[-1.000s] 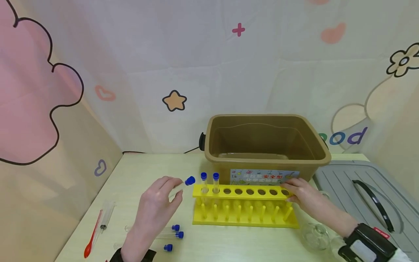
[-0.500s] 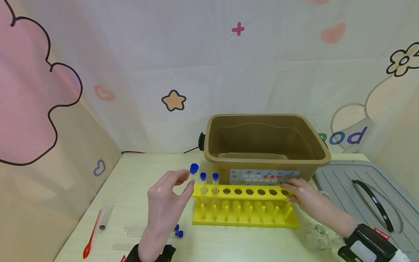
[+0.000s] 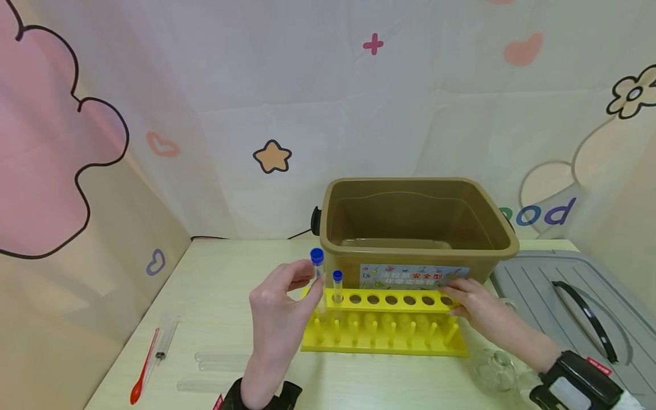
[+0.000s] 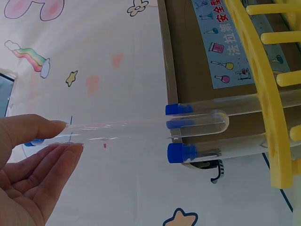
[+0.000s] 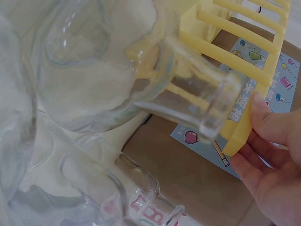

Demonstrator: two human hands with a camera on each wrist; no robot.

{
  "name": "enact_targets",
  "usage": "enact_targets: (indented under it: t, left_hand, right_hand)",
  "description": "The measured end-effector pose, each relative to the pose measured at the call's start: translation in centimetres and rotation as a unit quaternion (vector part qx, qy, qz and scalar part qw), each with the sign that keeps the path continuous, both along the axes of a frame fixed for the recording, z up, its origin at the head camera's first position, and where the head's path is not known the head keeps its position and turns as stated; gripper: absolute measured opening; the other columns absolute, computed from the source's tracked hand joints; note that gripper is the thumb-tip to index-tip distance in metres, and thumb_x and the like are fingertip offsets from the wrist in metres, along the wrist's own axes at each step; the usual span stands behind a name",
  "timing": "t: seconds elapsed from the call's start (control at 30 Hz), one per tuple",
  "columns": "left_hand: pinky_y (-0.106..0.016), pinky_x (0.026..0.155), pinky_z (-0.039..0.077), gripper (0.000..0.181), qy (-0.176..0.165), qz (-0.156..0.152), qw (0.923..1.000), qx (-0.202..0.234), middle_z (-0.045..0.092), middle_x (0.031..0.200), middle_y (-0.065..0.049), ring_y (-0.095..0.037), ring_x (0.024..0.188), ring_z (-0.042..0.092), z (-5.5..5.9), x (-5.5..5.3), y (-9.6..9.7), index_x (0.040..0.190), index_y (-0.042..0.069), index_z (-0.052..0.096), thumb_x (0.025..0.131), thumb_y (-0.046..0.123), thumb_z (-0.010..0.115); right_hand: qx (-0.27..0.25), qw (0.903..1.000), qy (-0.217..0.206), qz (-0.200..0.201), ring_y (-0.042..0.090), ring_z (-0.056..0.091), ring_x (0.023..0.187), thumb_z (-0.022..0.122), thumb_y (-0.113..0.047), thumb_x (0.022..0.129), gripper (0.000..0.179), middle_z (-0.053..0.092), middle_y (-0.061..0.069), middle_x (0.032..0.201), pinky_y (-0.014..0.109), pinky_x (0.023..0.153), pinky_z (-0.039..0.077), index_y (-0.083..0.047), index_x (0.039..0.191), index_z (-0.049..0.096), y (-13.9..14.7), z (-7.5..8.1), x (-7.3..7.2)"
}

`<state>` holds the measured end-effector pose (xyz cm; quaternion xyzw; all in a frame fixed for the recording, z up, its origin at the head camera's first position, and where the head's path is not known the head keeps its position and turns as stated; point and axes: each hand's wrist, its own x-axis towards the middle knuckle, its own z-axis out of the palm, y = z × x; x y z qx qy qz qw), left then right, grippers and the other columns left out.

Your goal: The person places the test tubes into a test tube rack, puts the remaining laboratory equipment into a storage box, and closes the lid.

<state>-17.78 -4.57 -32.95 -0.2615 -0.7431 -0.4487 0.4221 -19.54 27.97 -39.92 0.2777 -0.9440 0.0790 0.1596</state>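
Note:
My left hand (image 3: 279,304) pinches a clear test tube (image 4: 108,131) near its blue cap (image 3: 317,255), between thumb and fingers. The tube stands nearly upright over the left end of the yellow test tube rack (image 3: 389,307). In the left wrist view its rounded bottom overlaps the upper ends of two capped tubes (image 4: 182,153) seated in the rack. One of these, a tube (image 3: 337,285), shows in the head view; the other is behind the held tube. My right hand (image 3: 476,302) grips the right end of the rack's top bar, thumb on one side, fingers on the other.
Several clear tubes (image 3: 222,364) lie left of the rack. Farther left are a red spoon (image 3: 140,378) and a syringe (image 3: 166,339). A brown bin (image 3: 420,250) stands behind the rack. Glass flasks (image 3: 494,369) and a grey lid (image 3: 543,296) are on the right.
The left hand has moved right with the test tube, from beside the rack to over its left end, and the tube has tipped from slanted to nearly upright. The right hand has stayed put.

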Motion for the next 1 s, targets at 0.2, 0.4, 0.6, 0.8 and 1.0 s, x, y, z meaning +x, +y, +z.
enact_targets:
  t: [0.2, 0.4, 0.6, 0.8, 1.0]
  left_hand:
    - [-0.022, 0.064, 0.05, 0.023, -0.023, -0.01, 0.9993, 0.028, 0.064, 0.077, -0.004, -0.011, 0.07, 0.061, -0.3, -0.1, 1.0, 0.084, 0.0, 0.066, 0.065, -0.004, 0.078]
    - [-0.023, 0.063, 0.05, 0.021, -0.003, -0.027, 0.9976, 0.064, 0.064, 0.076, -0.005, -0.013, 0.069, 0.062, -1.0, -0.3, 2.3, 0.086, 0.0, 0.067, 0.067, -0.002, 0.077]
    - [-0.024, 0.064, 0.05, 0.021, 0.007, -0.05, 0.9953, 0.083, 0.064, 0.078, -0.006, -0.016, 0.069, 0.062, -1.8, -0.4, 3.3, 0.086, 0.0, 0.067, 0.068, -0.004, 0.076]
    - [-0.024, 0.064, 0.05, 0.021, 0.006, -0.048, 0.9955, 0.081, 0.065, 0.079, -0.007, -0.016, 0.07, 0.062, -2.4, -0.7, 4.0, 0.086, -0.001, 0.067, 0.068, -0.004, 0.076]
    - [-0.023, 0.063, 0.05, 0.019, 0.005, -0.044, 0.9959, 0.079, 0.065, 0.078, -0.008, -0.016, 0.07, 0.062, -3.2, -1.2, 4.5, 0.085, -0.001, 0.067, 0.069, -0.003, 0.076]
  right_hand:
    - [-0.007, 1.0, 0.003, 0.003, 0.03, 0.053, 0.083, 0.077, -0.001, 0.064, 0.037, 0.056, 0.016, 0.096, 0.036, 0.069, 0.049, 0.005, 0.098, 0.064, 0.1, -0.1, 0.1]
    - [-0.01, 0.9999, 0.011, 0.005, 0.029, 0.052, 0.083, 0.077, 0.0, 0.063, 0.037, 0.056, 0.016, 0.096, 0.037, 0.069, 0.049, 0.005, 0.098, 0.064, 0.2, -0.2, 0.1]
    - [-0.009, 0.9999, 0.008, 0.002, 0.03, 0.052, 0.084, 0.077, 0.0, 0.063, 0.037, 0.056, 0.016, 0.096, 0.038, 0.07, 0.049, 0.005, 0.098, 0.064, 0.1, -0.1, 0.1]
    - [-0.004, 1.0, 0.007, 0.004, 0.03, 0.052, 0.083, 0.077, -0.001, 0.064, 0.037, 0.056, 0.016, 0.096, 0.037, 0.069, 0.049, 0.005, 0.098, 0.064, 0.1, -0.1, 0.0]
    - [-0.007, 0.9998, 0.016, 0.006, 0.029, 0.053, 0.083, 0.078, 0.0, 0.063, 0.038, 0.056, 0.016, 0.095, 0.036, 0.068, 0.049, 0.005, 0.098, 0.064, 0.1, -0.2, 0.0]
